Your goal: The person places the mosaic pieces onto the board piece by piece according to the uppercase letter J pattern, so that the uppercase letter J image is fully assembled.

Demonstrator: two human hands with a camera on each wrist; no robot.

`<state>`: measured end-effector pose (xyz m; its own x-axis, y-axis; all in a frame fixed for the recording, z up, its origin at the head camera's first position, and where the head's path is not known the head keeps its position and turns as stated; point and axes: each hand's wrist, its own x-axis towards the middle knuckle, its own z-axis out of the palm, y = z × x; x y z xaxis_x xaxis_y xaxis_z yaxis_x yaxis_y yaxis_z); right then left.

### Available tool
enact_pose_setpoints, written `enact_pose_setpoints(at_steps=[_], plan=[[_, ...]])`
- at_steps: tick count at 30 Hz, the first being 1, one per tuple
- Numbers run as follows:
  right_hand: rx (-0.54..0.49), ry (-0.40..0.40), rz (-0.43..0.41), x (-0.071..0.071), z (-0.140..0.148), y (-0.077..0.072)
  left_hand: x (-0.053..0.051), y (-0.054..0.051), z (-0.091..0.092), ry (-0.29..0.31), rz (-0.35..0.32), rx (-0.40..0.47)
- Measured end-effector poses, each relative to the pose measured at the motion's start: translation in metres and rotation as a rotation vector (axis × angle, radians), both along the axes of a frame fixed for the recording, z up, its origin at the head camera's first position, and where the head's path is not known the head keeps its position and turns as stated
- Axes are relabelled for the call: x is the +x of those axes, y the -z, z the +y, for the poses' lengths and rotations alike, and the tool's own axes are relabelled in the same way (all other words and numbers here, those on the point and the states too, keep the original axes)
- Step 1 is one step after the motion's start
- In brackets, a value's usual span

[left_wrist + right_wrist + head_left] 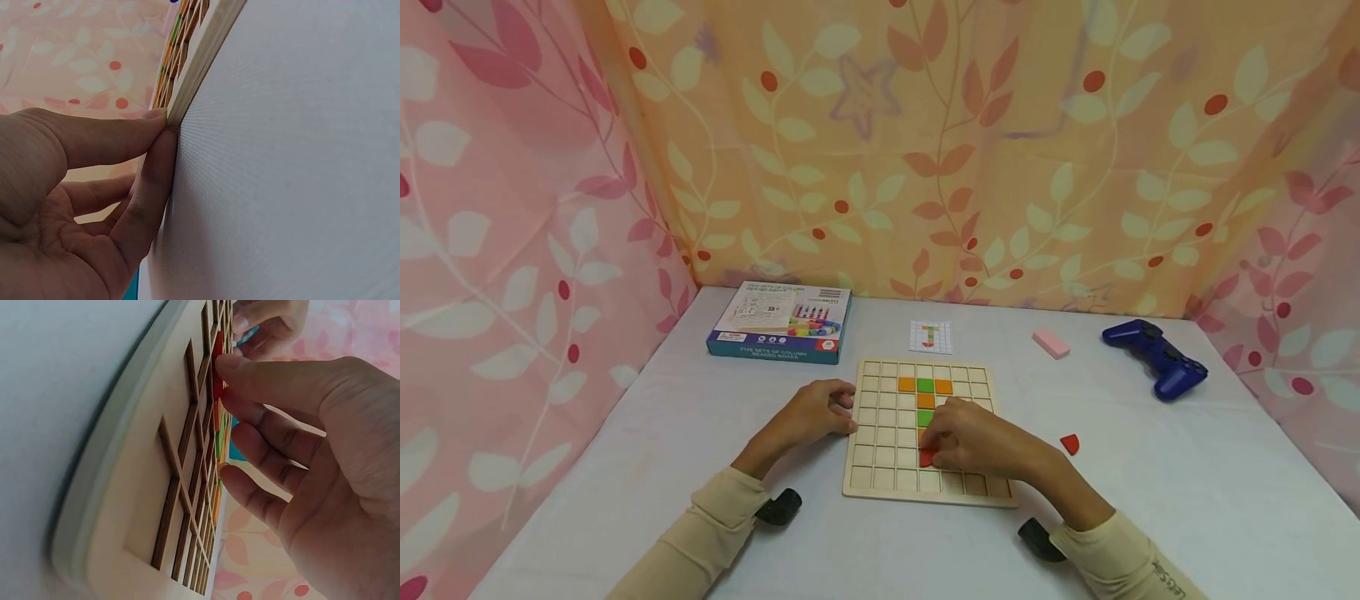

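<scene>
A wooden grid board lies at the middle of the table, with orange tiles and green tiles set in some squares. At its left edge is my left hand; in the left wrist view thumb and forefinger pinch the board's rim. My right hand reaches over the board's right half. Its thumb and forefinger hold a red piece at a square low in the tile column, partly covered by the fingers. A loose red rounded piece lies right of the board.
Behind the board lies a small pattern card with a coloured figure on a grid. A boxed bead set sits back left. Toward the back right are a pink block and a blue game controller. Patterned curtains enclose the table.
</scene>
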<state>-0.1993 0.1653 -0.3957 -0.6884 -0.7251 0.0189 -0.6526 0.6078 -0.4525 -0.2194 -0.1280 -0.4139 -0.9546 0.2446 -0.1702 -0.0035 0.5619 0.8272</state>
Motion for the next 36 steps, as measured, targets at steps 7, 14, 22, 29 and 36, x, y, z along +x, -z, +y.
enact_pose_setpoints(at_steps=[7,14,22,29,36], plan=[[-0.019,0.004,0.007,0.0,0.001,0.002,-0.001,0.001,0.001,0.0,-0.004,-0.008],[-0.024,0.063,-0.019,0.001,0.016,-0.002,-0.002,0.001,0.001,0.0,-0.003,-0.01],[-0.06,0.202,-0.086,0.001,0.062,-0.005,-0.001,0.001,0.0,-0.001,0.001,-0.013],[-0.076,0.244,0.0,0.006,0.107,0.0,-0.001,0.003,0.0,-0.009,-0.003,-0.009],[-0.053,0.312,0.011,0.012,0.144,0.003,-0.002,0.004,0.0,-0.012,-0.002,-0.009]])
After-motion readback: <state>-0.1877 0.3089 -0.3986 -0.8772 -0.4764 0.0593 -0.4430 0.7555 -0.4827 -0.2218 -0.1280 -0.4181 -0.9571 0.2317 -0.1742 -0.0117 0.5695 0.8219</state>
